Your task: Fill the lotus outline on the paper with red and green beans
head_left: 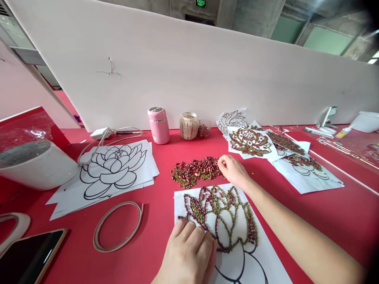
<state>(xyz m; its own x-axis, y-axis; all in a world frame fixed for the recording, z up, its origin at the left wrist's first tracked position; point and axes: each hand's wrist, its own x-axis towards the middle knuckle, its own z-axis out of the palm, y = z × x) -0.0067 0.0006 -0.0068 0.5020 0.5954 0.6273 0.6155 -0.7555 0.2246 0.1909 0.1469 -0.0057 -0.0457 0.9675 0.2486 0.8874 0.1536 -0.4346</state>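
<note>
A white sheet (260, 260) with a lotus outline lies on the red table in front of me, its petals partly lined with red and green beans (220, 215). My left hand (189, 252) rests on the sheet's lower left part, fingers curled down and pressed together on the paper. Beyond the sheet my right hand (232, 169) reaches into a loose pile of red and green beans (195, 171), fingertips pinched at the pile's right end. What the pinch holds is too small to see.
A stack of blank lotus sheets (109, 173) lies at left, bean-covered sheets (251, 142) at back right. A pink flask (159, 125), two jars (188, 125), a white bowl (35, 163), a tape ring (118, 225) and a phone (28, 256) stand around. A white partition (189, 67) closes the back.
</note>
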